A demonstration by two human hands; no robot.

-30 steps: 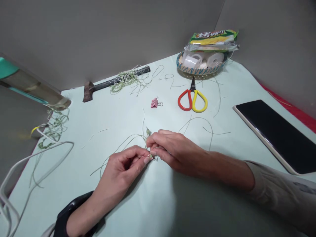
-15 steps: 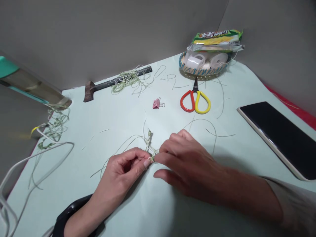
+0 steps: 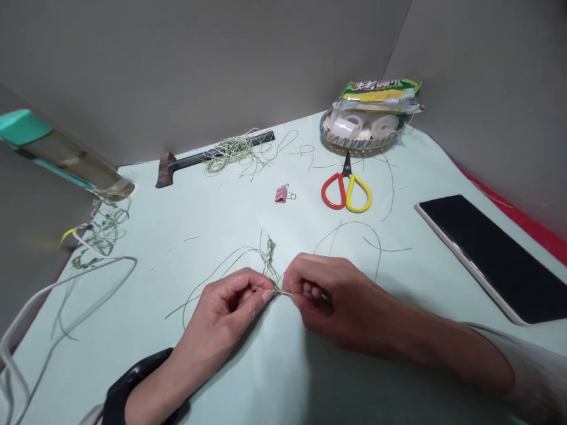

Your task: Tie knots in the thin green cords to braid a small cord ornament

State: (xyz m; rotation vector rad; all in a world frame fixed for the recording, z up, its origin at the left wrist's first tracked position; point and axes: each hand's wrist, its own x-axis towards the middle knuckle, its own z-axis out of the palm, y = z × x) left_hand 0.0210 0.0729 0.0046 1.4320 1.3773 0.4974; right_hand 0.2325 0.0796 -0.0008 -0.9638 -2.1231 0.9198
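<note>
A small knotted piece of green and white cord (image 3: 268,255) lies on the pale table, its loose strands running down between my hands. My left hand (image 3: 237,304) pinches these strands between thumb and forefinger. Just to the right, my right hand (image 3: 330,295) is closed on the ends of the cord, and a short taut length spans the gap between the two hands. Its inner fingers are partly hidden. Thin strands trail from the knotted piece out to the left, past my left hand, and others curve over the table beyond my right hand.
Scissors (image 3: 346,188) with red and yellow handles and a pink binder clip (image 3: 283,193) lie ahead. A hammer (image 3: 166,169) sits under tangled cord (image 3: 233,152). A basket (image 3: 358,143) stands at the back, a phone (image 3: 491,254) right, a bottle (image 3: 66,156) and white cable (image 3: 128,264) left.
My right hand's thumb and fingers have closed on the cord and drawn slightly right, stretching it. My left hand keeps its pinch. The whole view has shifted a little.
</note>
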